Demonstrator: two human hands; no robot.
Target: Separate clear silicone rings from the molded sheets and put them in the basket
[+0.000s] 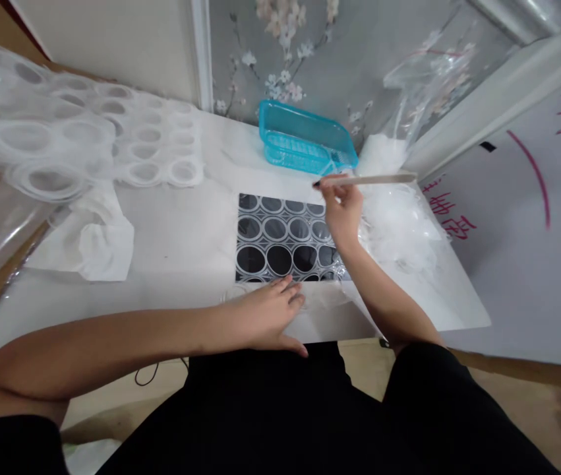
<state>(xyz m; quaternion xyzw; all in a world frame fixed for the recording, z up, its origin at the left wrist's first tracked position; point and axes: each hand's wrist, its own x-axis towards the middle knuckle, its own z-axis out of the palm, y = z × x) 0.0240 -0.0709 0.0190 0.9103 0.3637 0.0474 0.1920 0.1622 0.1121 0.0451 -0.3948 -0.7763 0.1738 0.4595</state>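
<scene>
On the white table lies a black sheet (279, 260) patterned with rows of pale-rimmed ovals. My left hand (273, 313) rests palm down at the sheet's front edge, fingers spread and fingertips touching or nearly touching it. Held in my right hand (343, 208) is a slim pale stick (383, 179) with a dark tip, much like a brush; its exact kind does not show. The stick lies nearly level above the sheet's right back corner, dark tip to the left. My right wrist hides part of the sheet's right side.
A blue plastic basket (310, 135) stands at the back, near the wall. Stacked white sheets with oval holes (156, 142) fill the back left. Crumpled white paper (105, 244) lies in front of them. Clear film scraps (403, 224) pile up at right, beside a whiteboard (517, 264) with red writing.
</scene>
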